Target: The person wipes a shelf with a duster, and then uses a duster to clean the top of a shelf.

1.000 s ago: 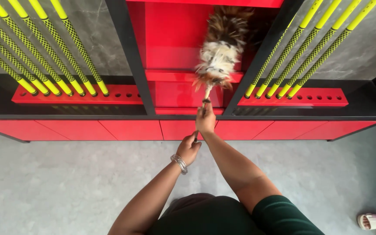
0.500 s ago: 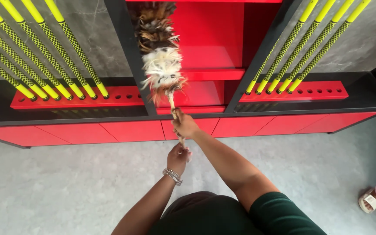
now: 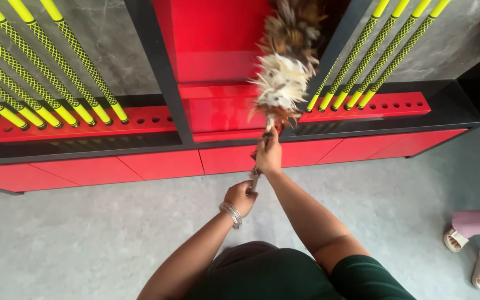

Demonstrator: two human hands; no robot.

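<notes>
Feathered duster (image 3: 284, 72) gripped by both hands, against red shelf (image 3: 212, 44).

The feather duster (image 3: 282, 78) swings back to the right, its head now against the right edge of the red shelf (image 3: 212, 50) instead of the left post. The right hand (image 3: 268, 155) shifts right with it, and the left hand (image 3: 240, 198) follows on the handle.
</notes>
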